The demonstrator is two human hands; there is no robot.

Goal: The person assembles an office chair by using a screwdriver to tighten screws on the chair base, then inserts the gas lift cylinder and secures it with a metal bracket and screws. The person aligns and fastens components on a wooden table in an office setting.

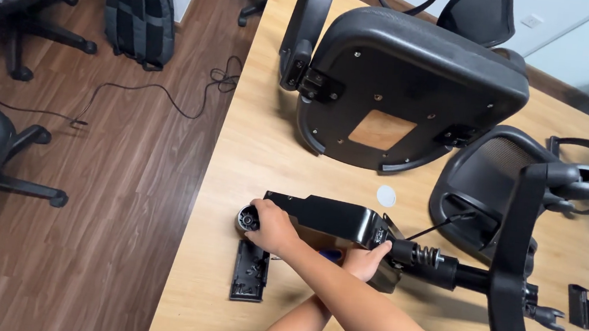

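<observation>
Arms crossed: right hand (pixel 271 226) grips the tilt mechanism's (pixel 325 218) knob near the table's (pixel 239 146) left edge. Left hand (pixel 366 259) clasps its spring end. Overturned seat (pixel 407 90) lies behind, black plate (pixel 250 272) beside.

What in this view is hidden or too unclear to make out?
Head view:
- Left hand: its grip is hidden under the crossed right forearm.
- Blue item: mostly covered by the chair mechanism and the arms.
- Knob: partly covered by the right hand.
- Black chair base: cut off by the bottom edge.
</observation>
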